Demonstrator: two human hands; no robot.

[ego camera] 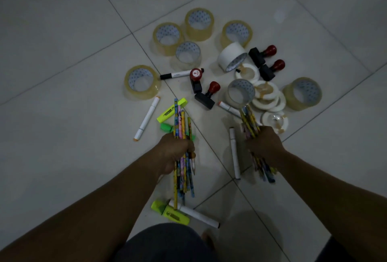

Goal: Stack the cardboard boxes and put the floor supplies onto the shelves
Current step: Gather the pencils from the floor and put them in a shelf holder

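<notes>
- The left hand [178, 148] is clamped round a fistful of patterned pencils [180, 121], low over the floor [62, 115] by the person's knees. The ends sit uneven, and one short pencil looks ready to slide out.
- The right hand [265, 143] grips a second pencil bundle [248, 119], fanned below the fist. A slack squeeze could shed several.
- With both hands full, nothing is free for the white marker [234, 153] between them or the yellow highlighter [170, 213] nearer the knees.
- Further out, tape rolls [142, 82], stamps [206, 95] and small white rings [266, 94] crowd the tiles. A careless step could send a roll rolling.
- No shelves or boxes are in view.
</notes>
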